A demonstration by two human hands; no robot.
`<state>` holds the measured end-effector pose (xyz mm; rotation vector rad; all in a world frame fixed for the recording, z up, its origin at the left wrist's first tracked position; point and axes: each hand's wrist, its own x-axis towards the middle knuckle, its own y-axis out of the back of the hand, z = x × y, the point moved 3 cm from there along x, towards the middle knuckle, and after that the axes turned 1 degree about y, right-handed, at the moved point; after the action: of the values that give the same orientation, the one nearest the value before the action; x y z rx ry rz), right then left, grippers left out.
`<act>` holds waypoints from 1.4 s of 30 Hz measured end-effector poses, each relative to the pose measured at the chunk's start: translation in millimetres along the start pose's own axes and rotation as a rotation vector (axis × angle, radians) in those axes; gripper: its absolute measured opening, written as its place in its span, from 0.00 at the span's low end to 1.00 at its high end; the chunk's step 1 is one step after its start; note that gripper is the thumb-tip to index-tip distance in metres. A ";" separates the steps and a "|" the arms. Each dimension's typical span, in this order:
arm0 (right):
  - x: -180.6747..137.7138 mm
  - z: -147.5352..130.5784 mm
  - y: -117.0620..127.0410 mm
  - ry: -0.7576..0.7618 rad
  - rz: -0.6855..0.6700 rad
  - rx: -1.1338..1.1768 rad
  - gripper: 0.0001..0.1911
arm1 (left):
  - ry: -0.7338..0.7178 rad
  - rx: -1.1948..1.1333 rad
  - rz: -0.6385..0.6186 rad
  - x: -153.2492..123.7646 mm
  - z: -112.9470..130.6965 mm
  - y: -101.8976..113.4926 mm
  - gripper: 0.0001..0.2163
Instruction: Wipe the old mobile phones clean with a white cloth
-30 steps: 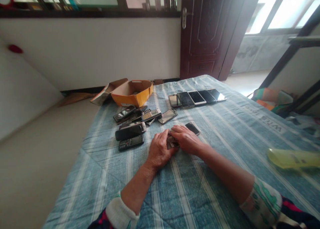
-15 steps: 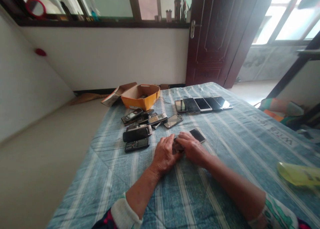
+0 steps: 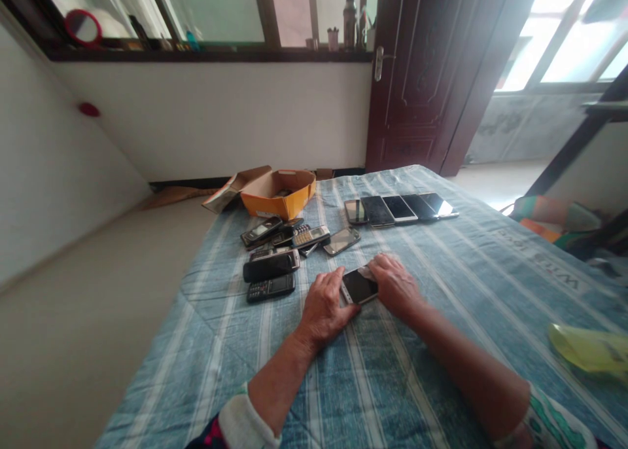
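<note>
A smartphone (image 3: 360, 288) with a dark screen and a pale frame lies flat on the striped bedcover (image 3: 235, 344) in front of me. My left hand (image 3: 324, 304) grips its left end, thumb on the near edge and fingers on the far one. Over the right end, my right hand (image 3: 396, 284) presses down with bent fingers. A small pale crumpled cloth or tissue (image 3: 366, 272) shows under its fingertips; most of it is hidden. Left of my hands, several old keypad phones (image 3: 271, 287) are piled, and a grey touchscreen phone (image 3: 342, 241) lies beyond.
An open orange cardboard box (image 3: 277, 203) stands at the far end of the bed, something dark inside. Several smartphones lie in an overlapping row (image 3: 400, 208) at the back right. A yellow translucent packet (image 3: 586, 349) is at the right. Behind are a brown door (image 3: 417, 76) and a windowsill.
My right hand has slid right along the phone with the pale cloth, uncovering the screen's middle and left. My left hand keeps its grip on the left end. The view has tilted slightly up.
</note>
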<state>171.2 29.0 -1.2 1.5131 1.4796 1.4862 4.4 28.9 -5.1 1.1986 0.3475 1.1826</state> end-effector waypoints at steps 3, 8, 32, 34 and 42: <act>-7.7 -19.7 -3.7 0.153 -0.026 0.106 0.13 | -0.004 0.003 -0.001 -0.2 -1.3 -1.2 0.32; -9.4 -31.1 -4.4 0.312 -0.051 0.201 0.13 | -0.009 0.005 0.003 -0.7 -2.2 -1.4 0.30; -6.8 -10.3 2.1 -0.064 -0.076 -0.124 0.14 | -0.024 -0.005 0.016 -1.8 -1.1 -1.3 0.31; -12.2 -18.9 2.9 -0.067 -0.114 -0.161 0.14 | -0.026 -0.006 0.022 -2.0 -1.7 -1.5 0.30; -34.7 -50.3 -7.3 0.179 -0.029 -0.037 0.16 | -0.019 0.023 -0.001 -1.7 -0.8 -1.0 0.26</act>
<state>129.9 -16.3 -7.0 1.3615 1.5592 1.6582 3.5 28.0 -6.9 1.2286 0.3486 1.1683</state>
